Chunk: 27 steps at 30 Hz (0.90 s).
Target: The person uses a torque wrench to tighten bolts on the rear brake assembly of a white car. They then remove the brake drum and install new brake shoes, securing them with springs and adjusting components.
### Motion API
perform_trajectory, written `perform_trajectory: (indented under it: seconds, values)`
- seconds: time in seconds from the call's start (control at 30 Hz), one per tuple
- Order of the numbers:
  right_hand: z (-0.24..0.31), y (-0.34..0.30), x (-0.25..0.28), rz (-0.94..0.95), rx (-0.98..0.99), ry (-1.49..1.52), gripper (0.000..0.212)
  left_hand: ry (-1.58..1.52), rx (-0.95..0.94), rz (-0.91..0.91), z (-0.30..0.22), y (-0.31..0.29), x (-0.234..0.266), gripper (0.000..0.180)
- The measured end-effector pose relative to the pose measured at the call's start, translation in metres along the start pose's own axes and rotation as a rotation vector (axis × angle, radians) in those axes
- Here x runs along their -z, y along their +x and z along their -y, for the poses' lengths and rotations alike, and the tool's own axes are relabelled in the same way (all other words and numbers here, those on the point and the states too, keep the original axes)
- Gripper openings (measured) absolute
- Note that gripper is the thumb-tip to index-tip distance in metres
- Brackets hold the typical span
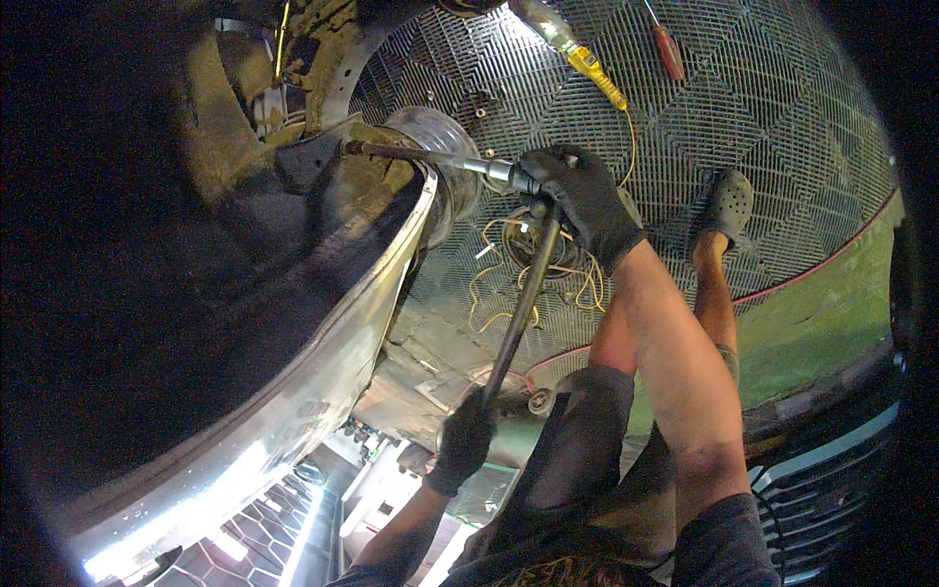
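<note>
My right hand, in a black glove, is closed around the head end of a long breaker bar, where it meets a socket extension. The extension runs left into a car's wheel well, and its far end meets a rusty part there. Lower down, my left hand, also black-gloved, wraps round the other end of the bar. The bar slants down and to the left between my hands. Exactly what the extension's tip fits onto is too small to tell.
The car's pale body edge curves along the left. A silver wheel-like drum stands behind the extension. On the grid floor mat lie a yellow corded work light, a red-handled tool and tangled wire. My foot wears a grey clog.
</note>
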State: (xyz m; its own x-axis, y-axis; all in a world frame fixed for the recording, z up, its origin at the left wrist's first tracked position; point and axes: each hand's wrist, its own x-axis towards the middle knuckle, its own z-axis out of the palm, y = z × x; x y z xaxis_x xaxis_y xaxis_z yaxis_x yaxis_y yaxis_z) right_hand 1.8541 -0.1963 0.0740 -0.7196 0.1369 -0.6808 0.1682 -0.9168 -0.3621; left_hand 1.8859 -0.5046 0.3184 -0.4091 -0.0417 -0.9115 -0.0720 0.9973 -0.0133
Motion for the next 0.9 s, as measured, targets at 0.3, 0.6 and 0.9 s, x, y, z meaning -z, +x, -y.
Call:
perform_trajectory:
  seconds: [0.3, 0.6, 0.9]
  values:
    - [0.003, -0.021, -0.026, -0.002, -0.052, 0.031, 0.02, 0.273, -0.381, -0.426, -0.002, 0.058, -0.054, 0.037]
    - [-0.009, -0.008, -0.018, 0.058, 0.362, -0.192, 0.021, -0.012, -0.426, -0.575, -0.005, 0.15, -0.096, 0.04]
    - [-0.049, 0.013, -0.004, -0.048, 0.603, -0.242, 0.023, 0.034, -0.617, -0.69, 0.014, 0.191, -0.11, 0.036]
